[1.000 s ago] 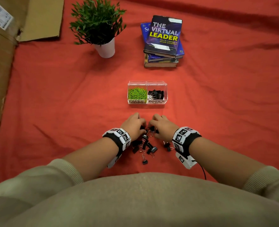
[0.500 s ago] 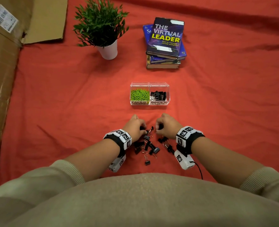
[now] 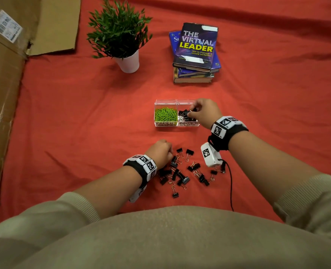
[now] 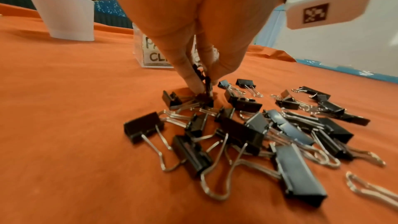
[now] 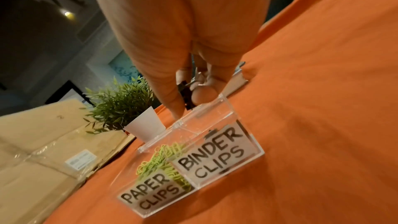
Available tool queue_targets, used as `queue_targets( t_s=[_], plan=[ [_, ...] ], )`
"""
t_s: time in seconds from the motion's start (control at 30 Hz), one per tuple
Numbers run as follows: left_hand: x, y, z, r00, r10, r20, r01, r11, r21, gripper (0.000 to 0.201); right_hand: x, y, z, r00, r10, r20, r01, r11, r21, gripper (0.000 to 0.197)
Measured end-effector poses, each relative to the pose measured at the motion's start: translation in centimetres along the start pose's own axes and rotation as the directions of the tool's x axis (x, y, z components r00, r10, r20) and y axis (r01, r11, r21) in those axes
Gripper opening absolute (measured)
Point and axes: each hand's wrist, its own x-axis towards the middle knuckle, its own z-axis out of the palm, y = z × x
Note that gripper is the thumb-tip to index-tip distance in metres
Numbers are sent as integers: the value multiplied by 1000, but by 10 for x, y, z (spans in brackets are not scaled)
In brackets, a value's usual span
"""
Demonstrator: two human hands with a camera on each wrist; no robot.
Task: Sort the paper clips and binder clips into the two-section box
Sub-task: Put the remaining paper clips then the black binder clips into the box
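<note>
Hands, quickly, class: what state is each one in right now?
Left hand: pinching a binder clip in the loose pile.
Right hand: pinching a black binder clip over the box.

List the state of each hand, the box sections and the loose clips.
Right hand: pinching a binder clip over the binder section.
Left hand: pinching a clip from the loose pile.
Paper clips section: holds green clips.
Binder clips section: partly filled.

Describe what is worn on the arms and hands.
Both forearms are bare, with beige ribbed sleeves pushed up. Each wrist has a black band carrying white blocks with black square-patterned markers, and a white camera unit beneath. A black cable trails from the right one. The hands are ungloved.
</note>
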Motion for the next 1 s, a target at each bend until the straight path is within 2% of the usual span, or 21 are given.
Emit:
queue_targets(
  t_s=[0.13, 0.23, 0.3, 0.4, 0.47, 0.57, 0.73, 0.83, 0.93, 1.0],
  plan=[
    [6, 5, -9, 998, 16, -54, -17, 999, -29, 14, 2, -1, 3, 991, -136, 8, 135, 973, -185, 27],
    [18, 19, -26, 986, 40, -165, -58, 992, -109, 11, -15, 8, 7, 971, -239, 24, 238, 943, -234, 22],
    [31, 31, -40, 965, 57, -257, -99, 983, -153, 11, -29, 17, 12, 962, -225, 153, 262, 919, -296, 17],
    [56, 49, -58, 941, 55, -333, -124, 974, -191, 15, -48, 39, 25, 910, -149, 387, 306, 872, -382, 18],
    [72, 58, -67, 949, 63, -310, -120, 978, -170, 18, -60, 50, 34, 879, -152, 452, 344, 858, -381, 25],
    [85, 63, -68, 963, 80, -258, -118, 984, -135, 21, -70, 57, 43, 858, -173, 484, 376, 853, -361, 34],
    [73, 59, -58, 956, 143, -255, -163, 985, -58, 22, -73, 63, 44, 863, -164, 478, 377, 838, -394, 27],
    [51, 51, -46, 936, 243, -254, -237, 970, 53, 17, -74, 69, 36, 875, -161, 457, 367, 836, -408, 29],
    [28, 35, -26, 963, 265, -56, -260, 962, 81, 21, -79, 73, 29, 884, -172, 435, 351, 859, -374, 31],
    [17, 23, -14, 945, 316, 85, -324, 939, 117, 38, -86, 72, 29, 877, -150, 457, 336, 870, -361, 31]
  ],
)
